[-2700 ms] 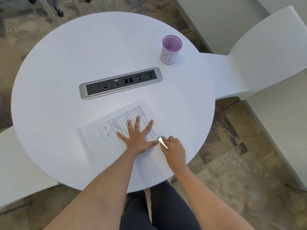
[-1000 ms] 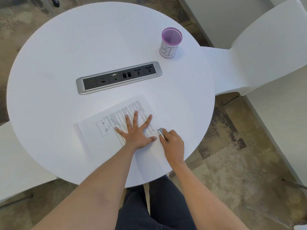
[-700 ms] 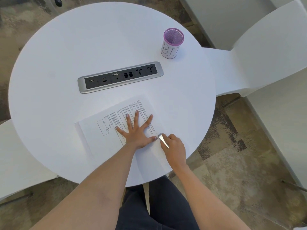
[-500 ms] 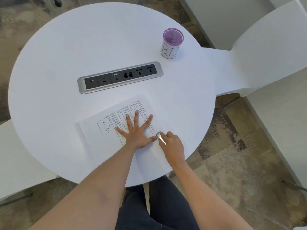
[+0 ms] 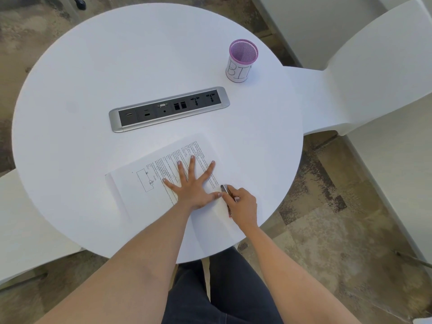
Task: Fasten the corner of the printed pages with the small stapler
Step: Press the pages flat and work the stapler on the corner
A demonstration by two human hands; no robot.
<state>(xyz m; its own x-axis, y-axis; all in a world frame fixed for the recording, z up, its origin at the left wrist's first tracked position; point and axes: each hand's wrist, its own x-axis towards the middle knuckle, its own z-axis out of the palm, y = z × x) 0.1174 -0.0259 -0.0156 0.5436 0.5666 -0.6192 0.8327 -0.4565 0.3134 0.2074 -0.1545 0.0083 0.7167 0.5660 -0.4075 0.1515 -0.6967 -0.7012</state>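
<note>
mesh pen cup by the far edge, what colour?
Purple mesh pen cup, with a white paper label marked "BI" around its lower part; head view.

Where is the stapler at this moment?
In the head view, the stapler is in the right hand, at the near right edge of the pages, just right of the left hand's thumb.

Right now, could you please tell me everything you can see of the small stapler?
The small stapler is mostly hidden inside the right hand, whose fingers close around it. Only a slim, shiny metallic nose pokes out past the fingers, and a thin pinkish edge shows below the hand. It lies low at the right edge of the printed pages, pointing up and left toward the thumb of the left hand, which presses flat on the sheets. Whether paper sits between its arms cannot be told.
</note>
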